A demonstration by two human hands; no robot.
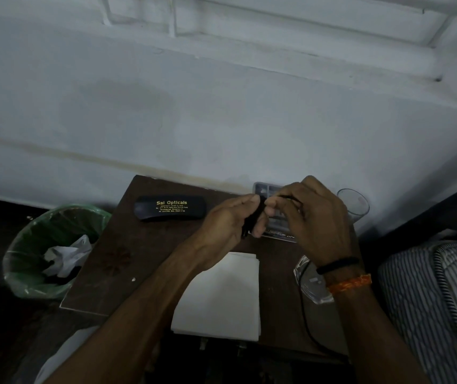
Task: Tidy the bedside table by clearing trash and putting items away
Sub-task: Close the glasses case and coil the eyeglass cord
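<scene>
Over the dark brown bedside table (127,261) both hands meet. My left hand (230,220) grips a small black object, likely a coiled cable (256,217). My right hand (313,214) pinches a thin black cord that runs from that bundle; a black cord (305,309) also trails down past my right wrist to the table's front edge. A black spectacle case (170,208) with gold lettering lies at the table's back left. A folded white paper or cloth (221,297) lies in the middle front.
A bin with a green liner (55,250) holding crumpled white trash stands left of the table. Behind my hands sits a clear compartment box (266,188). A clear glass (353,203) stands at the back right, crinkled clear plastic (309,284) lies under my right wrist. A striped mattress (429,300) borders the right.
</scene>
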